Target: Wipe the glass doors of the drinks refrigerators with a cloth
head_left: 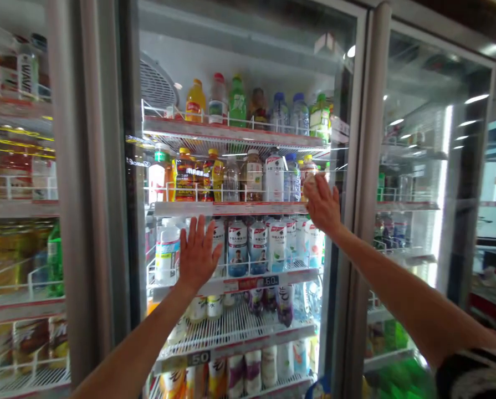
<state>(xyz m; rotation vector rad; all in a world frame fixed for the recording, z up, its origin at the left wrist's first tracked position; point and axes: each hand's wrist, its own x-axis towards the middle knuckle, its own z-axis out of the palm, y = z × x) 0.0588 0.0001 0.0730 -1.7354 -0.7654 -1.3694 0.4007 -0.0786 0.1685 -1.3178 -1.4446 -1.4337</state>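
My left hand (198, 252) is raised in front of the middle glass door of a drinks cooler, fingers spread and palm towards the glass. It appears to rest on the pane, over the shelf with white-labelled bottles (236, 244). Higher and to the right, my right hand (323, 204) is against the same door near its right frame (358, 138). Its fingers are bent around a small pale patch, perhaps a wad of something; I cannot make out what it is. Behind the glass stand rows of bottles, among them a tall white-labelled bottle (275, 176).
Wire shelves with price strips (231, 208) run across the cooler. A glass door (422, 166) adjoins on the right; more shelved drinks (17, 255) show on the left beyond a thick grey upright (67, 194). Reflections streak the glass.
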